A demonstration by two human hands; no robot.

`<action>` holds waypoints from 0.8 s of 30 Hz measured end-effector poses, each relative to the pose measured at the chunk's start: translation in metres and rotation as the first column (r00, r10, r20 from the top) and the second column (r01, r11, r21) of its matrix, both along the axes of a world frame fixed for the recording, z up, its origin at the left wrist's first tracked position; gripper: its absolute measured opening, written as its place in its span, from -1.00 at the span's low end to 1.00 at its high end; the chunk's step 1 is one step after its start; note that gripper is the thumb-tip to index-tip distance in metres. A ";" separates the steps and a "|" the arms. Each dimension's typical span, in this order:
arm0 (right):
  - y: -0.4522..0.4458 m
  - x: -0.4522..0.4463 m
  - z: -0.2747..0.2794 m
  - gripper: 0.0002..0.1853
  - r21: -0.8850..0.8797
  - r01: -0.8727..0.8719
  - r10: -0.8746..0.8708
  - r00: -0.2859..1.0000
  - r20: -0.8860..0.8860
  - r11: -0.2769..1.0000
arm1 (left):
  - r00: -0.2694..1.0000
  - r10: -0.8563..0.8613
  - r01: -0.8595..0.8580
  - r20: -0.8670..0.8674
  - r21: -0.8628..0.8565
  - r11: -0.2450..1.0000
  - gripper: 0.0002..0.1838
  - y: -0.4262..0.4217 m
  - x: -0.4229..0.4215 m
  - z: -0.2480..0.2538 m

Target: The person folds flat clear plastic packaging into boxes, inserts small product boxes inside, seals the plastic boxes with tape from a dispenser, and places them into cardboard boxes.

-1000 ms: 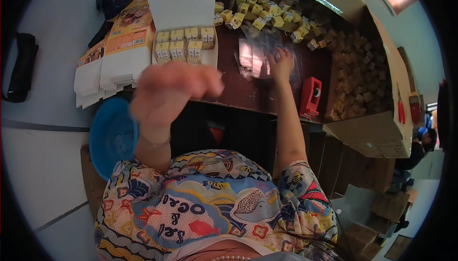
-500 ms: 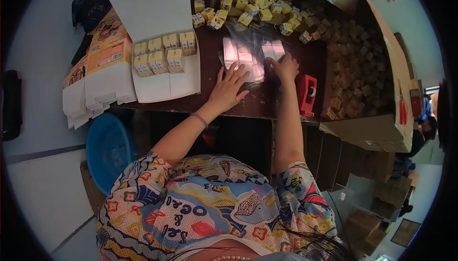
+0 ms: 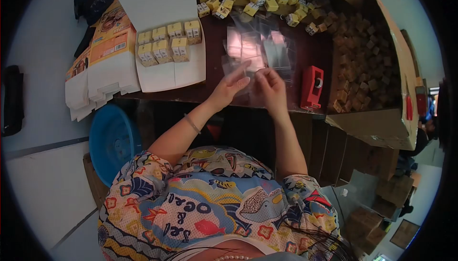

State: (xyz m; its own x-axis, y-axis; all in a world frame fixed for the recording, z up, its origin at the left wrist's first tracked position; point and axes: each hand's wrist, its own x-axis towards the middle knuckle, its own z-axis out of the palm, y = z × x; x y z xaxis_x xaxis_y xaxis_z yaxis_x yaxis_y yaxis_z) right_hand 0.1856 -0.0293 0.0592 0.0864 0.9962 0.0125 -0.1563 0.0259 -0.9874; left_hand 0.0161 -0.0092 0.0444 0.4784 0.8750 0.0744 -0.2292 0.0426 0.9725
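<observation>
Several clear plastic bags lie in overlapping piles on the dark red table, shiny with reflected light. At their near edge my left hand has its fingers stretched out, slightly blurred, pointing toward my right hand. Just beside it, my right hand is closed in a pinch over the lower edge of the bags. Whatever sits between its fingertips is too thin or blurred to name. Right of the bags stands a red tape dispenser.
An open white box holds several small yellow boxes. More yellow boxes lie loose at the back. A big carton full of small boxes borders the right. Flattened orange-and-white cartons and a blue basin are at left.
My right hand has moved left and down from the right-hand bags and closed into a pinch. My left hand has lifted off the bags and drawn back slightly. The view has shifted a little.
</observation>
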 end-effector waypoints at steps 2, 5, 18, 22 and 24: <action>-0.019 -0.012 -0.023 -0.89 0.051 -0.087 0.086 0.996 0.027 0.995 | 0.963 -0.175 0.217 0.205 -0.209 0.953 -0.38 -0.012 -0.017 -0.003; -0.030 -0.011 0.007 -0.79 0.221 0.119 -0.194 0.915 0.355 0.968 | 0.889 -0.280 0.383 0.363 -0.252 0.889 -0.37 -0.025 -0.034 0.006; -0.032 -0.017 0.036 -0.77 0.067 -0.083 0.094 0.976 -0.195 0.994 | 0.791 -0.503 0.580 0.348 -0.165 0.797 -0.34 -0.039 -0.051 0.032; -0.045 -0.004 0.049 -0.88 0.262 0.160 -0.166 0.986 0.000 0.952 | 0.946 -0.216 0.212 -0.241 -0.040 0.976 -0.25 -0.039 -0.044 0.017; -0.052 0.000 0.061 -0.80 0.679 -0.064 -0.179 0.942 0.282 0.731 | 0.828 -0.314 0.493 0.465 -0.336 0.802 -0.13 -0.035 -0.049 0.014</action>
State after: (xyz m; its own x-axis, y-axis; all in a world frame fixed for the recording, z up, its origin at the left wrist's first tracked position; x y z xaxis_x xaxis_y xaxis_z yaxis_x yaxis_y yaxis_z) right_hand 0.1851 -0.0818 0.1203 0.0133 0.7048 0.7093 0.1752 0.6967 -0.6956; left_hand -0.0326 -0.0441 0.0588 0.8077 0.5894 -0.0110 -0.4286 0.6000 0.6755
